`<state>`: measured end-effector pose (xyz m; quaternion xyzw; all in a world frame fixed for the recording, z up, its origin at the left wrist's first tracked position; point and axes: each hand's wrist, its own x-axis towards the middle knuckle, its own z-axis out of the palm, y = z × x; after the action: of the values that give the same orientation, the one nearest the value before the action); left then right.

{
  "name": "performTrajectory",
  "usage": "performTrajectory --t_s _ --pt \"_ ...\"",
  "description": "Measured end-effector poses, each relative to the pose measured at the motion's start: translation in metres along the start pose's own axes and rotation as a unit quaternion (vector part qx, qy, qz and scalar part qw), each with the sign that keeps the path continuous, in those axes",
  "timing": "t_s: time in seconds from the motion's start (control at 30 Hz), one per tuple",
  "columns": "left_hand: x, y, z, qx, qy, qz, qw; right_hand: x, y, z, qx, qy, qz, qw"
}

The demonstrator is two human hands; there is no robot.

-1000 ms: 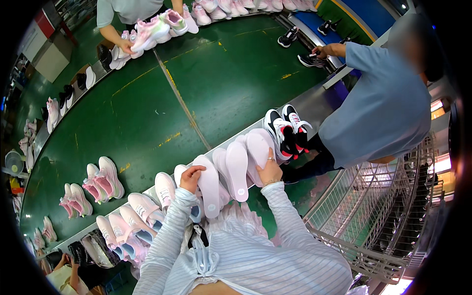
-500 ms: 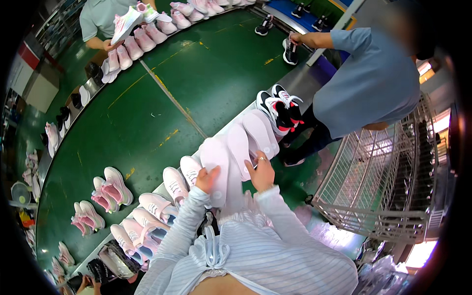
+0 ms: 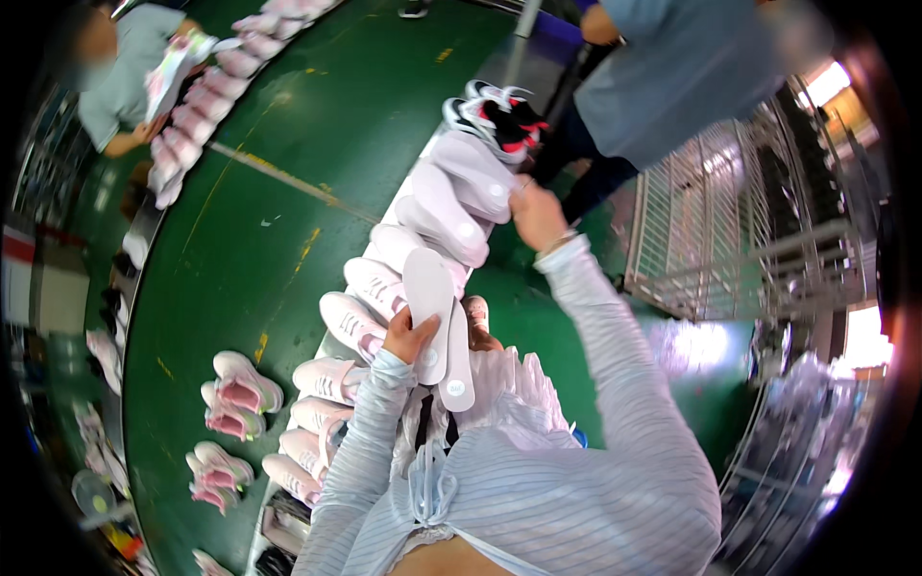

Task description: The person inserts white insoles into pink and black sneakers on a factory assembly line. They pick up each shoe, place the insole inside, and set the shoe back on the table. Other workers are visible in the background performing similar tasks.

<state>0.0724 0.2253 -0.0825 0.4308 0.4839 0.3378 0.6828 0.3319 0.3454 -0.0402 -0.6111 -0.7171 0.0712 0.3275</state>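
My left hand (image 3: pixel 411 336) is closed on a pair of pale insoles (image 3: pixel 428 288), fanned apart so that a second one shows beneath, with round labels near their heels. My right hand (image 3: pixel 540 213) reaches far forward, its curled fingers at the heel end of another pale insole (image 3: pixel 471 168); the fingertips are partly hidden. Between the hands, more insoles (image 3: pixel 437 216) lie overlapping on the bench strip. Beside my left hand stand several pale pink lace-up shoes (image 3: pixel 351 322) in a row along the bench edge.
Black, white and red sneakers (image 3: pixel 495 120) stand at the row's far end. Pink shoe pairs (image 3: pixel 245 384) sit on the green surface (image 3: pixel 288 182). A person in a blue shirt (image 3: pixel 663 86) stands ahead right, near a wire rack cart (image 3: pixel 711 211). Another person (image 3: pixel 134 77) holds a shoe at far left.
My view has turned right. My left hand has drawn its insoles nearer to me and they have fanned apart. My right hand has moved from the nearer insoles to the farther ones.
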Motion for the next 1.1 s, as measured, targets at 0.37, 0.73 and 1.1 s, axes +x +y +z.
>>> performTrajectory --t_s 0.37,0.73,1.1 --pt "0.041 0.024 0.114 0.106 -0.215 0.09 0.967 -0.226 0.09 -0.066 -0.231 -0.523 0.29 0.768" --pt "0.08 -0.002 0.205 0.066 -0.29 0.094 0.95 -0.269 0.217 -0.052 -0.287 -0.436 0.345 0.78" --pt "0.032 -0.014 0.118 -0.054 0.105 0.003 0.993 -0.036 0.202 -0.152 0.052 -0.061 0.121 0.989"
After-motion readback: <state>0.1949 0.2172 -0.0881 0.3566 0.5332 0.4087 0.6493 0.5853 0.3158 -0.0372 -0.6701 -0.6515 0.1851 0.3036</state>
